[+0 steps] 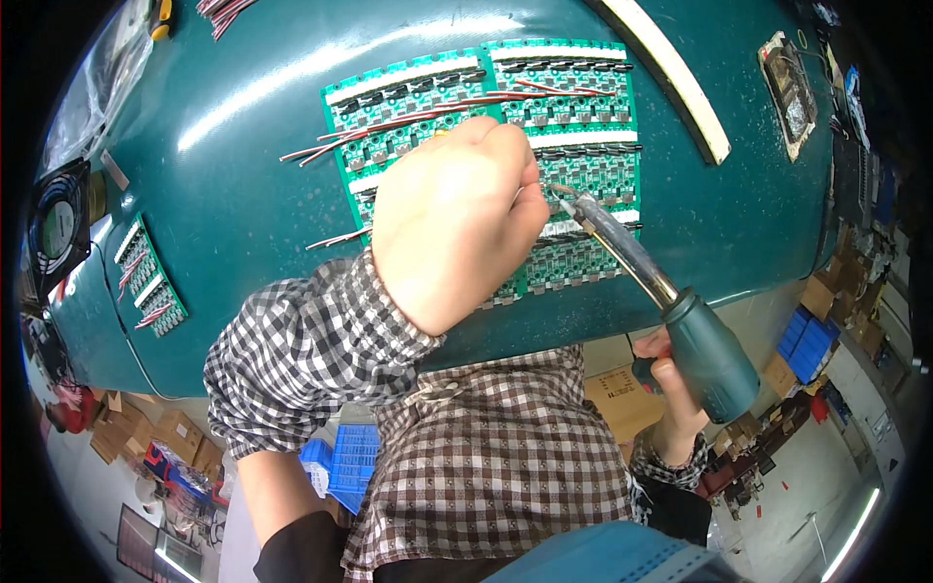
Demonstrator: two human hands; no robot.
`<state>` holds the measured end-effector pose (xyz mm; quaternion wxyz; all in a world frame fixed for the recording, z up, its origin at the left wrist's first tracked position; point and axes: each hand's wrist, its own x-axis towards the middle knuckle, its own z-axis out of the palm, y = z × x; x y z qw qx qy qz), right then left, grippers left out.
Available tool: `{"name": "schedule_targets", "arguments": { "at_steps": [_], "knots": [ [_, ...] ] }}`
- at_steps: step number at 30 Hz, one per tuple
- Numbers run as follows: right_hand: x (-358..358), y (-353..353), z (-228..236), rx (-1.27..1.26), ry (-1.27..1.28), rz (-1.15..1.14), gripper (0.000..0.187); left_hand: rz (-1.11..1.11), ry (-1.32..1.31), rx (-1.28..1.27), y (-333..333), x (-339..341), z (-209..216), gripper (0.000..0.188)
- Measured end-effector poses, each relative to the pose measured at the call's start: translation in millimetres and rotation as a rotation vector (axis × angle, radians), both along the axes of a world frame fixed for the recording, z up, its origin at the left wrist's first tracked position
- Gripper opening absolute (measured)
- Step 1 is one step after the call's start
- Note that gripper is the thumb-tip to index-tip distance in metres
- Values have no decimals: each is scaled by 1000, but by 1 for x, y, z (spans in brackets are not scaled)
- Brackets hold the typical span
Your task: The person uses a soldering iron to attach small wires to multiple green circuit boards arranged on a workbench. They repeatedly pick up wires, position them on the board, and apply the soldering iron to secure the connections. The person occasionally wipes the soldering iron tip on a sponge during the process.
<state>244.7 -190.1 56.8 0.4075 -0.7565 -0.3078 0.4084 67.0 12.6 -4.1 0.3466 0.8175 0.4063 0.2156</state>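
My left hand (457, 219) is closed, fingers pinched together over the middle of the green circuit board panels (588, 175). Whatever sits in that pinch is hidden by the fingers. With my right hand (680, 403) I grip the dark green handle of a soldering iron (714, 360), held at a slant. Its tip is at the boards just right of my left fingertips; whether it touches them I cannot tell. Thin red-and-white wires (408, 119) lie across the upper rows of the boards, some ends sticking out past the left edge.
A small board piece with wires (151, 277) lies at the left, near a black fan (60, 219). A curved white-and-black strip (680, 83) rests beyond the panels' right side. Farther right is a worn tray-like holder (787, 95). A wire bundle (225, 14) lies at the far edge.
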Motion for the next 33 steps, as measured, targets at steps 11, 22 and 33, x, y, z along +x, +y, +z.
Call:
{"name": "schedule_targets", "arguments": {
  "at_steps": [11, 22, 33],
  "knots": [
    [0, 4, 6, -73, 11, 17, 49, -10, -13, 0, 0, 0, -2, 13],
    [0, 4, 5, -63, -27, 51, 48, -8, 6, 15, 0, 0, -1, 13],
    [3, 0, 2, 30, -71, 71, 51, 3, -14, 10, 0, 0, -1, 13]
  ]
}}
